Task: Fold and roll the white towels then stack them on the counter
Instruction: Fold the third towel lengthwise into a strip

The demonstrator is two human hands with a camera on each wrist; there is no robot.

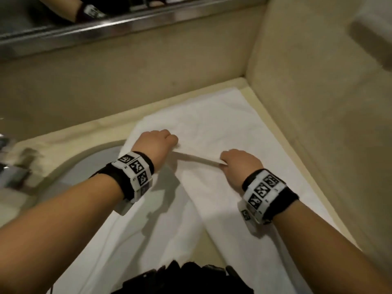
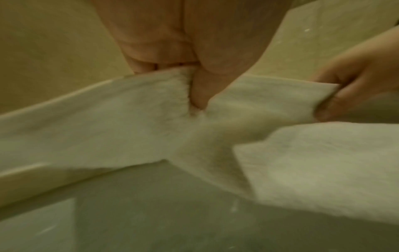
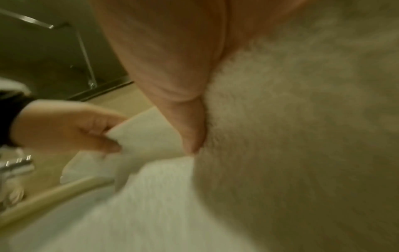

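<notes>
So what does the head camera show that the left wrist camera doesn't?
Only the head view shows both forearms with their patterned wristbands, the mirror frame on the wall, and how the towel lies along the counter into the corner.

Only the left wrist view shows the grip from below: the left hand with its thumb pressed into the towel edge, and the cloth's fuzzy surface.

Both show the two hands, left hand and right hand, pinching one edge of the white towel and holding it stretched between them above the counter.

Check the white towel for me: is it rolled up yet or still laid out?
Laid out, not rolled. The white towel lies flat on the counter, while the left hand and right hand pinch one edge between them.
</notes>
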